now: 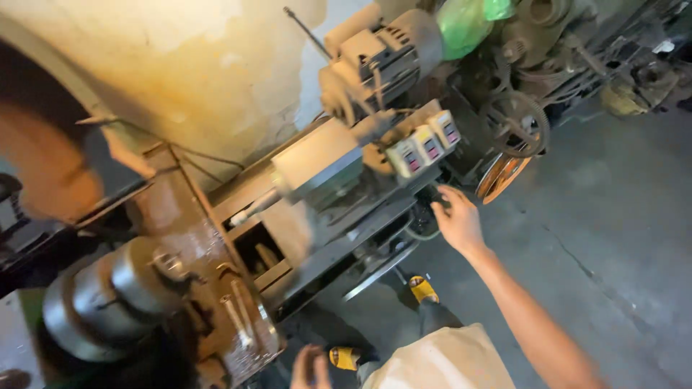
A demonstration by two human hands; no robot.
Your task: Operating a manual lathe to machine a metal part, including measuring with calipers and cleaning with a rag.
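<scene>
My right hand is stretched out with fingers apart, just below a row of small switch boxes mounted on a metal lathe. It holds nothing and its fingertips reach the dark gap under the boxes. My left hand shows at the bottom edge, fingers loosely curled, empty, next to the machine's near end. The round steel chuck sits at the lower left. An electric motor rides on top of the lathe.
A spoked gear wheel and an orange-rimmed wheel stand at the lathe's far end. A green plastic bag lies on more machinery behind. A stained wall is at the left, concrete floor at the right. My yellow sandals show below.
</scene>
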